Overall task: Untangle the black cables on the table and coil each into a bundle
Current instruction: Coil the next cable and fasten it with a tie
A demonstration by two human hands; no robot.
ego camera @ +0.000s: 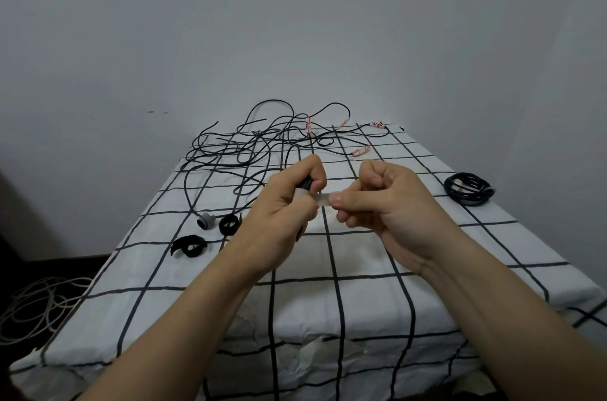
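A: Progress?
B: One coiled bundle (468, 189) is done, at the right edge of the table (361, 269), mid-frame. A second looks to be in hand.
A: Hands?
B: At centre frame the left hand (282, 203) has its fingers curled round a black cable (305, 184). The right hand (384, 203) pinches a pale strip (323, 198) running from it, thumb against forefinger. Probably tying it off. Can't tell how much cable is inside the fist.
A: What's left?
B: Plenty. At upper centre the tangle (256, 144) lies loose, with red-white tags (359, 151) on several ends. Two black straps (190, 246) sit unused at centre left.
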